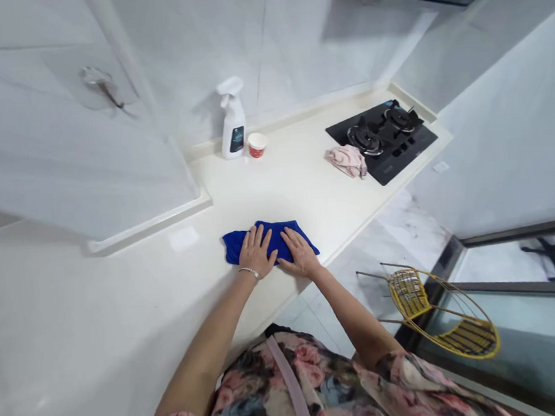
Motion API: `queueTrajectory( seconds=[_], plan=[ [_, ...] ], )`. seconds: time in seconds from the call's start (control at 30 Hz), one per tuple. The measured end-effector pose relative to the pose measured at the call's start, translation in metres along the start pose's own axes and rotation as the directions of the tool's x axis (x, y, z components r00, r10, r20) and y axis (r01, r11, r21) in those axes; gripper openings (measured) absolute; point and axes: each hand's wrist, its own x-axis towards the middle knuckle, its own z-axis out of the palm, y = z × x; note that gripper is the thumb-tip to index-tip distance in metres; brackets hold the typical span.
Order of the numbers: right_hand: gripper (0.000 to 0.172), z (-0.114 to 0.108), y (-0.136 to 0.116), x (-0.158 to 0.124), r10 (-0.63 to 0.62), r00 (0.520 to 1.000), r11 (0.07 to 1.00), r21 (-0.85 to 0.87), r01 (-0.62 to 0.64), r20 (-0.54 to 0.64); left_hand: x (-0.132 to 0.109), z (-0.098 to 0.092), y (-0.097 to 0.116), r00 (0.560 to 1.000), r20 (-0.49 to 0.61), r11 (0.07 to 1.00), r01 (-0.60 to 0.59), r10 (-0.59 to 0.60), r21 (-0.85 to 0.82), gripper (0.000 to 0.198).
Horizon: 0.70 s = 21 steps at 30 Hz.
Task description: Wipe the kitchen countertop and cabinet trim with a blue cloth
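Observation:
A blue cloth (274, 230) lies folded on the white countertop (299, 180) near its front edge. My left hand (255, 252) rests flat on the cloth's left part, fingers stretched out, a thin bracelet at the wrist. My right hand (300, 253) lies flat on the cloth's right part, fingers spread. Both palms press down on the cloth side by side.
A white spray bottle (232, 119) and a small red cup (257, 144) stand at the back wall. A pink cloth (347, 160) lies beside a black gas hob (382, 138). A yellow wire chair (439, 307) stands on the floor at the right.

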Motion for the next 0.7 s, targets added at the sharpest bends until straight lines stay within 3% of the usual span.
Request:
queueTrajectory(
  seconds=[0.17,0.27,0.33,0.43,0.53,0.63,0.7],
  plan=[
    [0.083,-0.016,0.025,-0.082,0.134,0.990,0.986,-0.096,-0.137,-0.041,-0.007,0.035,0.062,0.982,0.026,0.982,-0.184,0.185,-0.034,0.070],
    [0.082,-0.010,0.022,-0.111,0.152,0.984,0.980,-0.114,-0.162,-0.087,-0.023,0.045,0.075,0.969,0.033,0.969,-0.245,0.246,-0.021,0.066],
    [0.082,0.000,0.013,-0.114,0.165,0.978,0.978,-0.111,-0.179,-0.125,-0.034,0.047,0.073,0.961,0.021,0.961,-0.275,0.275,-0.007,0.064],
    [0.086,0.017,-0.005,-0.095,0.213,0.964,0.968,-0.099,-0.230,-0.161,-0.043,0.044,0.061,0.966,-0.014,0.966,-0.257,0.257,0.017,0.062],
    [0.093,0.027,-0.020,-0.055,0.184,0.977,0.979,-0.074,-0.192,-0.105,-0.045,0.036,0.038,0.986,-0.065,0.987,-0.151,0.154,0.051,0.061],
    [0.098,0.023,-0.027,-0.009,0.070,0.998,0.997,-0.026,-0.070,0.002,-0.046,0.023,0.003,0.991,-0.114,0.996,-0.064,0.071,0.064,0.061],
    [0.100,0.014,-0.029,0.018,0.033,0.997,0.999,0.018,-0.035,0.073,-0.051,0.011,-0.022,0.990,-0.114,0.996,-0.080,0.085,0.043,0.061]
  ],
)
